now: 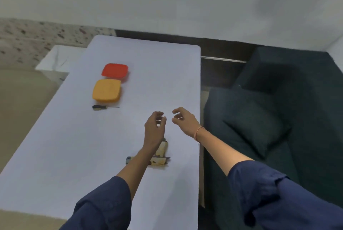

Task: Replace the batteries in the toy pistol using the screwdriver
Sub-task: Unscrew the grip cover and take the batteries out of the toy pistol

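Note:
The toy pistol, cream and yellow with a dark barrel end, lies on the white table near its right edge; my left forearm crosses over it and hides its middle. My left hand hovers above the table just beyond the pistol, fingers loosely curled, holding nothing. Beside it to the right, my right hand is also raised with relaxed, slightly curled fingers and is empty. A small screwdriver with a black handle lies further left on the table, well away from both hands.
A yellow lidded box sits just behind the screwdriver, and a red lidded box behind that. A dark green sofa with a cushion stands right of the table edge. A white wall rises behind.

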